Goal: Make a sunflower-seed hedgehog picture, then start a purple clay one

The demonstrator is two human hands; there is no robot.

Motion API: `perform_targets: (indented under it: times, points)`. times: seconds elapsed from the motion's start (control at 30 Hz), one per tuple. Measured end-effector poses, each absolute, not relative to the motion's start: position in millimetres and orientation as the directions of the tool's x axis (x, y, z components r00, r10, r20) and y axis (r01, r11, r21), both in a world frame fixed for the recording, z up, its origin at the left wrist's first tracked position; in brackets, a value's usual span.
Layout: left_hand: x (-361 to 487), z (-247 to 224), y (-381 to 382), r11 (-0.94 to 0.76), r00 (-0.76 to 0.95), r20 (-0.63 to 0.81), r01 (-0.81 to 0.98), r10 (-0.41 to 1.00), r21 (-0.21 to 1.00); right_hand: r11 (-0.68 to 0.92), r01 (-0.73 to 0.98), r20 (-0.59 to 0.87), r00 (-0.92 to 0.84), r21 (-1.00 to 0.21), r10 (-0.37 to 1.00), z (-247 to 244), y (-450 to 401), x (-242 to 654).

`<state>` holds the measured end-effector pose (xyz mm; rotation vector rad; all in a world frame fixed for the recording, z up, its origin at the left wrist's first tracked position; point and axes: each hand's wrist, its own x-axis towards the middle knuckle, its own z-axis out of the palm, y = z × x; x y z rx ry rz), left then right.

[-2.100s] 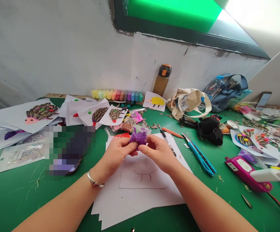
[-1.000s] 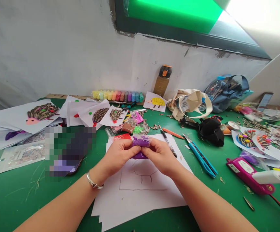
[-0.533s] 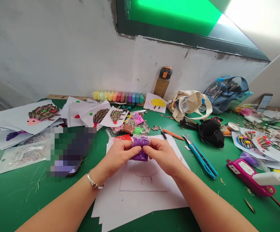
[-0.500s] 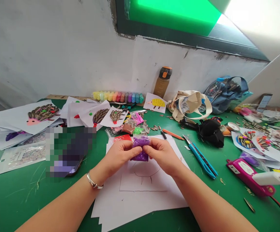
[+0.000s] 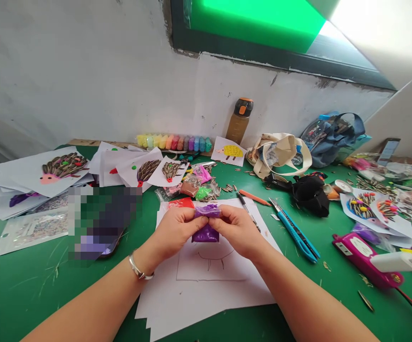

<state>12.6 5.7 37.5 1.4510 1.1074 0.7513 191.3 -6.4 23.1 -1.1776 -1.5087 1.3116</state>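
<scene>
A small clear packet of purple clay (image 5: 206,232) is held above the paper by both hands. My left hand (image 5: 173,232) pinches its left side between thumb and fingers; a silver bracelet circles that wrist. On the packet's right side, my right hand (image 5: 235,231) grips in the same way, the two thumbs nearly meeting. Below lies a stack of white sheets (image 5: 206,301) with a pencil-drawn frame and a rounded shape with short legs, partly hidden by the packet. A red packet (image 5: 180,203) rests just behind my left hand.
Behind are clay packets (image 5: 191,185), seeds and seed-covered hedgehog pictures (image 5: 63,168). A black pen (image 5: 248,209), orange pencil (image 5: 255,197) and blue cutter (image 5: 294,231) lie right of my hands. Farther right is a magenta glue gun (image 5: 368,261); a blurred dark object (image 5: 109,228) lies left.
The purple packet has tipped and dropped slightly, showing more of its lower part. My right hand has shifted a little, and more of the black pen shows.
</scene>
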Motion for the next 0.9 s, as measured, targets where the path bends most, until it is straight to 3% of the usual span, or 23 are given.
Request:
perform_targets:
  times: [0.2, 0.47, 0.6, 0.8, 0.9]
  points:
    - [13, 37, 5, 0.062, 0.343, -0.152, 0.261, 0.927, 0.963, -0.025, 0.123, -0.061, -0.297, -0.992, 0.953, 31, -5, 196]
    - [12, 40, 6, -0.033, 0.405, -0.133, 0.377, 0.905, 0.926, 0.01, 0.267, -0.053, -0.225, -0.964, 0.973, 38, -5, 210]
    - [11, 42, 6, -0.042, 0.472, -0.168, 0.403, 0.865, 0.914, 0.008, 0.208, -0.056, -0.298, -0.978, 0.953, 37, -8, 204]
    - [8, 42, 8, 0.069, 0.497, -0.194, 0.258, 0.846, 0.964, -0.074, 0.07, -0.091, -0.283, -0.995, 0.955, 35, -7, 197]
    - [6, 41, 10, 0.023, 0.484, -0.177, 0.308, 0.857, 0.951, -0.061, 0.1, -0.089, -0.31, -0.993, 0.946, 33, -8, 197]
